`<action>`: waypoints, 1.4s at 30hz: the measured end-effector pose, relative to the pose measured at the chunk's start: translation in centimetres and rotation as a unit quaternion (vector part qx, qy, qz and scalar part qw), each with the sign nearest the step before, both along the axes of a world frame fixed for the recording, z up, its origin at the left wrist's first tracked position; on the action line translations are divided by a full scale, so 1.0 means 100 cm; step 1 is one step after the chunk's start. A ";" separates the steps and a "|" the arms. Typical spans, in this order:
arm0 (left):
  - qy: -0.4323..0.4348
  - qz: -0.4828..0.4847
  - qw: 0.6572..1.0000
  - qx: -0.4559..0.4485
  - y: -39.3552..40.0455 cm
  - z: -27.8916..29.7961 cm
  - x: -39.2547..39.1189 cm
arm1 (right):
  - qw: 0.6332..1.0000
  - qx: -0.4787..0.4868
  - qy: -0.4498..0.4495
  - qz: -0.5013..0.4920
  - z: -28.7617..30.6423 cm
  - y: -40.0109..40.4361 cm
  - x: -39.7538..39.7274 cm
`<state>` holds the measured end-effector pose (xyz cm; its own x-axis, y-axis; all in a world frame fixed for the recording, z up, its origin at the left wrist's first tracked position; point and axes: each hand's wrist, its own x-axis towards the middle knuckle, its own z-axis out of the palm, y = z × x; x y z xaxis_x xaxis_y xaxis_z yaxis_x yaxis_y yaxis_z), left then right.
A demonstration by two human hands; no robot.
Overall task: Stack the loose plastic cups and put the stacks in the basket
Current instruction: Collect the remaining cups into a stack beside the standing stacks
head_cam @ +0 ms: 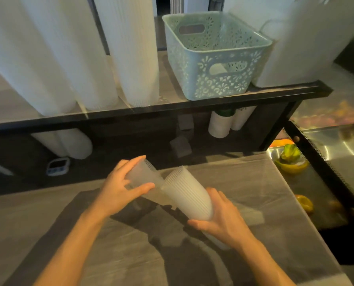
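Left hand (123, 182) curls round a single cup (143, 176); right hand (219, 219) cups the nested stack (187, 195) above the counter (275, 182). Thin, light, slippery plastic (crushable): hold mid-wall, gently.

A single wide-angle view is taken from the person's head, facing forward and down. The hands (172, 203) are seen close below the lens, over the table (264, 193); the shelf (172, 106) with the basket (215, 79) is seen farther ahead, bent by the lens.
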<state>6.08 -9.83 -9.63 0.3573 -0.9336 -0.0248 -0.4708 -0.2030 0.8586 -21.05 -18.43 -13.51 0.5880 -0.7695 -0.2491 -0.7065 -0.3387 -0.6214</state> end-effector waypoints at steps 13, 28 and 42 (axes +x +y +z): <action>0.070 -0.038 0.997 0.015 0.010 0.003 -0.005 | 1.000 -0.019 -0.006 0.018 0.002 0.007 -0.010; 0.156 0.068 0.985 -0.012 0.004 -0.008 -0.050 | 0.999 -0.018 -0.007 0.029 -0.001 0.016 0.001; 0.191 0.031 0.980 0.037 -0.024 -0.029 -0.075 | 0.997 0.030 -0.044 -0.064 -0.030 0.022 -0.017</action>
<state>-1.43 -12.28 -12.50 0.3655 -0.9010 -0.2337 -0.1031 -0.2887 0.9519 -22.72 -16.25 -16.54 0.5068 -0.8250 -0.2499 -0.6840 -0.2084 -0.6991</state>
